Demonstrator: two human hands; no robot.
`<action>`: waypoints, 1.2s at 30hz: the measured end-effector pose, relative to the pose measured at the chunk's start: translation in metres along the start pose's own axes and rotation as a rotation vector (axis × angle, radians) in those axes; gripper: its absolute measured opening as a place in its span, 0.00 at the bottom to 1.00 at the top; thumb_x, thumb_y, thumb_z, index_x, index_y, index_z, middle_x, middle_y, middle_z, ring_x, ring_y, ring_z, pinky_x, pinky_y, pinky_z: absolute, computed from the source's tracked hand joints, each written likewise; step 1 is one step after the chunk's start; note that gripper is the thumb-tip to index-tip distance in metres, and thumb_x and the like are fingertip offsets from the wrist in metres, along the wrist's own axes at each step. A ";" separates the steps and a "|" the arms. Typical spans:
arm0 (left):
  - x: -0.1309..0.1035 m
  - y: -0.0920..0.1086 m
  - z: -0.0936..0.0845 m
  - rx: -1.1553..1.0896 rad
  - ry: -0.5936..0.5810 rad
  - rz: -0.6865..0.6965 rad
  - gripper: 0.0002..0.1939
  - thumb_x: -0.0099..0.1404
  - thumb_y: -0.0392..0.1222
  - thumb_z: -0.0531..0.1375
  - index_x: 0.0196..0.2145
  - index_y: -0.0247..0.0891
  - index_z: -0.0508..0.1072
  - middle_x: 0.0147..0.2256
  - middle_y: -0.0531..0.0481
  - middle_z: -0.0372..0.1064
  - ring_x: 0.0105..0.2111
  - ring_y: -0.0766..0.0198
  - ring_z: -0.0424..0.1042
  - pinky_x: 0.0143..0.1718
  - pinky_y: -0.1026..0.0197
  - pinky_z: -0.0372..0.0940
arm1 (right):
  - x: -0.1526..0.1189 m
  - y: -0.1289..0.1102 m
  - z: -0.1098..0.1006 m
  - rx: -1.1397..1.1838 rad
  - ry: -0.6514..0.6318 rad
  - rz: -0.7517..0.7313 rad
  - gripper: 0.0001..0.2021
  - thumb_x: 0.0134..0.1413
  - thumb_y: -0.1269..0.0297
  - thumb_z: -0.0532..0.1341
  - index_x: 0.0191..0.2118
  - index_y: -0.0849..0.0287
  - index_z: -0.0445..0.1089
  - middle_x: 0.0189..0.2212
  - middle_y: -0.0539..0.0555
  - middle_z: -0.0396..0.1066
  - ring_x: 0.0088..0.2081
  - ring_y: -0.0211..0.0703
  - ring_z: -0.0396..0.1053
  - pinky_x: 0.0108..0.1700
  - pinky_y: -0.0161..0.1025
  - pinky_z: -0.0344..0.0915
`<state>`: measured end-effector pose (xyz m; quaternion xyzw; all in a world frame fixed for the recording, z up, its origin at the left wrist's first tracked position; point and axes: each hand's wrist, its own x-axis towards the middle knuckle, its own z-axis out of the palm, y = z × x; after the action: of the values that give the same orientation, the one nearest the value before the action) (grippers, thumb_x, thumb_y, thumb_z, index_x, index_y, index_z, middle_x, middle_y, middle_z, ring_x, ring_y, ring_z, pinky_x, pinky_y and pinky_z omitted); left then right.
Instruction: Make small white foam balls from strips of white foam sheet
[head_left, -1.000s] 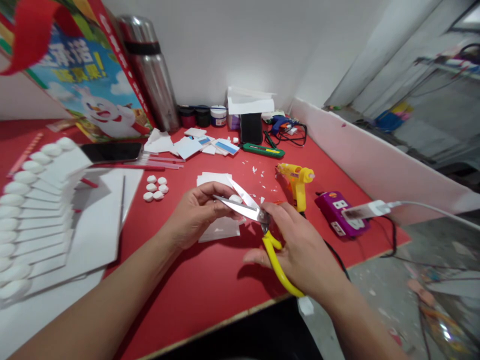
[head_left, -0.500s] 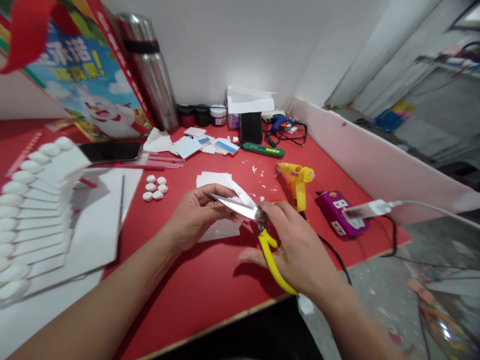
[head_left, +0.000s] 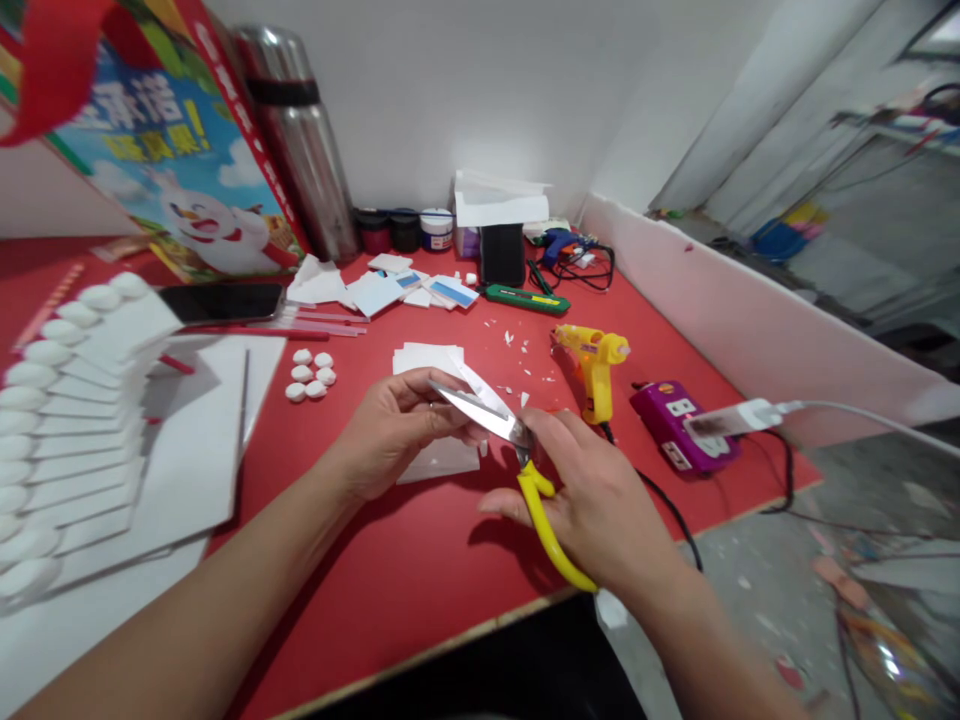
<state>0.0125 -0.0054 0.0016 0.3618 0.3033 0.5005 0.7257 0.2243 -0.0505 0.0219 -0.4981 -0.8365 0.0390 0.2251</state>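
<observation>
many white ovals (head_left: 30,376) line the left edge of the red table (head_left: 330,590), with six white discs (head_left: 301,373) to their right. the left hand (head_left: 401,430) pinches thumb to fingers, its hold mostly hidden. the scissors (head_left: 487,415), blades parted, hang between the back and front edges, the right hand (head_left: 592,490) curled round them. a yellow glue gun (head_left: 598,365) and purple socket block (head_left: 686,425) lie near the right edge.
</observation>
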 end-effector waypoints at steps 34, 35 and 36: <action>0.006 0.007 -0.010 -0.237 0.040 -0.088 0.10 0.56 0.36 0.73 0.34 0.30 0.78 0.30 0.49 0.74 0.26 0.72 0.72 0.32 0.72 0.70 | 0.056 -0.007 0.002 -0.493 -0.328 0.372 0.13 0.63 0.58 0.59 0.42 0.64 0.73 0.35 0.64 0.75 0.33 0.53 0.76 0.29 0.40 0.58; 0.006 0.007 -0.010 -0.232 0.039 -0.075 0.09 0.57 0.37 0.72 0.33 0.30 0.77 0.30 0.49 0.73 0.26 0.73 0.71 0.31 0.72 0.69 | 0.058 -0.008 -0.002 -0.477 -0.306 0.331 0.13 0.63 0.58 0.59 0.41 0.63 0.73 0.34 0.64 0.75 0.32 0.51 0.75 0.29 0.40 0.58; 0.006 0.007 -0.011 -0.228 0.041 -0.064 0.09 0.57 0.37 0.72 0.32 0.30 0.77 0.30 0.49 0.72 0.26 0.74 0.70 0.31 0.72 0.69 | 0.060 -0.009 -0.006 -0.432 -0.262 0.291 0.12 0.63 0.58 0.58 0.39 0.62 0.73 0.34 0.62 0.75 0.31 0.49 0.74 0.29 0.39 0.57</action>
<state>0.0024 0.0044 0.0008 0.2565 0.2706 0.5156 0.7715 0.1952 -0.0049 0.0508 -0.6398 -0.7673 -0.0442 -0.0042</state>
